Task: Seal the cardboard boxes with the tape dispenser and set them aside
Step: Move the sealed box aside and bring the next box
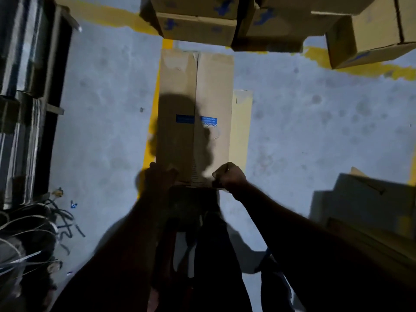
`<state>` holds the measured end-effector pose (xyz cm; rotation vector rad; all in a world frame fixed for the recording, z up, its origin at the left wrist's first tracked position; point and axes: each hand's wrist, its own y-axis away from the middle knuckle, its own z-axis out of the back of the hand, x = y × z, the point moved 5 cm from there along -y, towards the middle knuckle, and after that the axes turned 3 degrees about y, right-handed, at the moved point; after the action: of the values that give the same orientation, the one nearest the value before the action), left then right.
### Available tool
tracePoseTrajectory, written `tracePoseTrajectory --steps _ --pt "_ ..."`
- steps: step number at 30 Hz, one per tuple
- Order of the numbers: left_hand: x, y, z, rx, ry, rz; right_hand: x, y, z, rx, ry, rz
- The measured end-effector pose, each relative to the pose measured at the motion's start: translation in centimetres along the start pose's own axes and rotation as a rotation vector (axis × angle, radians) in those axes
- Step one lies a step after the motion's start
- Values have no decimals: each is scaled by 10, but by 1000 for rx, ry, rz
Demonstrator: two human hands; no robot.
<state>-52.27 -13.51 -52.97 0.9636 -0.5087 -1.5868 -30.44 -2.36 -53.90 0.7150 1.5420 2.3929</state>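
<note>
Our left hand (160, 176) braces the cardboard box (213, 91) at its near end, grip lost in shadow. Our right hand (230, 176) fists round what seems the tape dispenser (215, 183), apparently to start the seam (195, 97).

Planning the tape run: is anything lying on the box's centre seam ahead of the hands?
Nothing visible does. The seam of the box lies bare from beside the right hand to the far end; only a shadow falls across it.

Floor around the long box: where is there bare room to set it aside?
Bare grey floor lies left of the long box, up to the dark rack, and right of it, between the flat cardboard strip and the cardboard pile. Crowded: the stacked boxes at its far end and the strapping tangle near left.
</note>
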Motion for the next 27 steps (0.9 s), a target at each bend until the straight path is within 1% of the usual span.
tracePoseTrajectory --steps 1,2,4,6,8,10,14,17,22,27 --pt "-14 11 9 -26 17 -6 -1 2 2 -42 -39 22" --pt "-17 15 14 -14 64 16 -5 4 5 -86 -84 36" --pt "-31 29 24 -3 186 -76 -3 26 21 -148 -334 21" --pt "-39 37 31 -19 304 -133 7 49 42 -161 -543 31" --pt "-54 48 37 3 431 -205 24 75 67 -157 -589 73" --pt "-90 87 49 66 477 -272 39 99 92 -181 -606 113" --pt "-139 141 61 85 443 -367 46 150 142 -350 -485 202" --pt "-174 175 63 68 362 -464 40 188 174 -468 -472 258" --pt "-227 230 59 87 375 -638 29 250 228 -606 -441 373" --pt "-282 314 45 213 260 -859 -7 334 283 -791 -478 379"
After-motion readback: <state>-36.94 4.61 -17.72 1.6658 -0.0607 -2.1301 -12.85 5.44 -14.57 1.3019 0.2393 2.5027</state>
